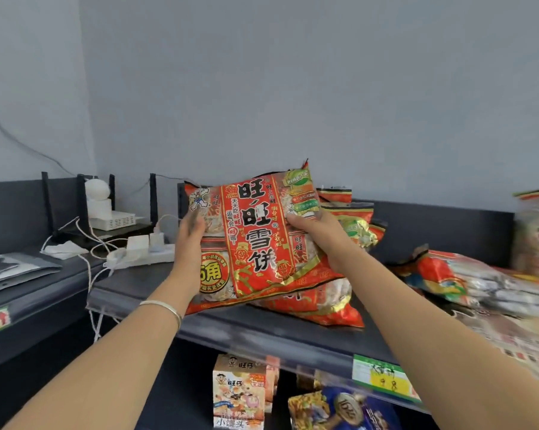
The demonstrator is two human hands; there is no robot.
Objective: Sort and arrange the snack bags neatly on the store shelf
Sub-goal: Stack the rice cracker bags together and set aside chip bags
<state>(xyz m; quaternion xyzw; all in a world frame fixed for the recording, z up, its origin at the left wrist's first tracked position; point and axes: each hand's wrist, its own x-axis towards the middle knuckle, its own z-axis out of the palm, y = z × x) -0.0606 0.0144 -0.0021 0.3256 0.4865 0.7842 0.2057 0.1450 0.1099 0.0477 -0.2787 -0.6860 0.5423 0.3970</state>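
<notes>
Snack bag (255, 240) clasped between left hand (189, 240), right hand (316, 234) above shelf (262, 333).

Held bag (255, 240) above shelf (175, 287) — more bags (479, 280) right, power strip (144, 259) left, seemingly.

I note my left hand (190, 243) covers the held snack bag (255, 240) at its left edge. The bags at right (479, 283) are blurred and cut off by the frame; their print is unreadable.
</notes>
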